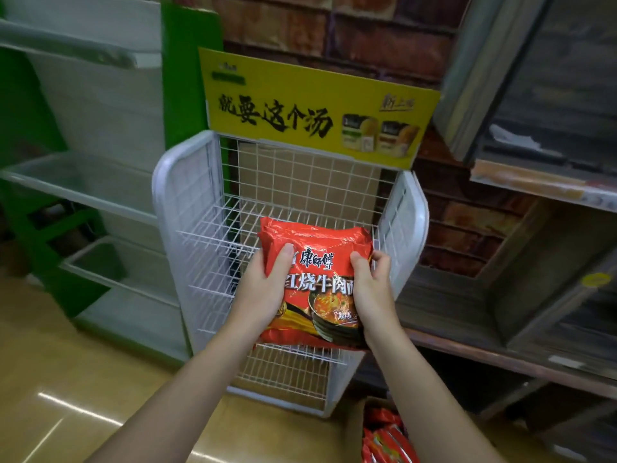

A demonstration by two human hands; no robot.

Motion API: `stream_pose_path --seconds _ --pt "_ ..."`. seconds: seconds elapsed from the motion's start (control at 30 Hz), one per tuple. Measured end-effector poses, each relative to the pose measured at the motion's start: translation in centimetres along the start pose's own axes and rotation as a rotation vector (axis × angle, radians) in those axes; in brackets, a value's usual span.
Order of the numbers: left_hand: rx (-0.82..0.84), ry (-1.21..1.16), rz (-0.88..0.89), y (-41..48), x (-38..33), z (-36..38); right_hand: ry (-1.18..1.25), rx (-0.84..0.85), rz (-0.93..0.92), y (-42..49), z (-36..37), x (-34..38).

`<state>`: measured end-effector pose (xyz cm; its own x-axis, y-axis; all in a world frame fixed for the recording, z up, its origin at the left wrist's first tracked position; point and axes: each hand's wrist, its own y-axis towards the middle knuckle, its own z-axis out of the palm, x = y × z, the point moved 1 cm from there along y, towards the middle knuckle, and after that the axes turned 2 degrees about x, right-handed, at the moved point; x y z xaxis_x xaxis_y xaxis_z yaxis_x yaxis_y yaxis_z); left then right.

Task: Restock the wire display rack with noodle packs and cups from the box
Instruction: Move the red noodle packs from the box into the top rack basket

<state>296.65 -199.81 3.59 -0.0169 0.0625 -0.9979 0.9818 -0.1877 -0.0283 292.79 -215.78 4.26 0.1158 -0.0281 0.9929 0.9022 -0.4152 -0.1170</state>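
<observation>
Both hands, left hand (263, 289) and right hand (370, 289), grip a red noodle multipack (317, 262) over the wire display rack (207, 235), best lowered flat and pushed rearward.

Left hand (263, 290): gripping left edge of noodle pack (317, 238), thumb laid on top (fingers hidden beneath). Right hand (373, 289): gripping right edge, thumb on top, fingers curled at the side. Forearms: bare, extended forward, converging toward the hands.
</observation>
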Motion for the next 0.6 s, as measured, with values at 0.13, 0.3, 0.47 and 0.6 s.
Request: stream_pose_path --seconds 0.13,0.3,0.47,0.6 --pt "0.012 0.008 0.017 4.0 -0.7 -3.2 0.038 0.015 0.012 3.2 4.1 0.9" --pt "-0.014 0.053 0.042 9.6 -1.4 -6.0 0.093 0.045 0.031 8.7 8.3 1.1" --pt "-0.037 0.125 0.014 17.5 -0.5 -8.1 0.143 0.101 0.084 16.5 12.0 1.0" --pt "-0.017 0.132 -0.115 23.7 0.3 -9.6 0.138 0.132 0.146 22.6 14.7 1.2"
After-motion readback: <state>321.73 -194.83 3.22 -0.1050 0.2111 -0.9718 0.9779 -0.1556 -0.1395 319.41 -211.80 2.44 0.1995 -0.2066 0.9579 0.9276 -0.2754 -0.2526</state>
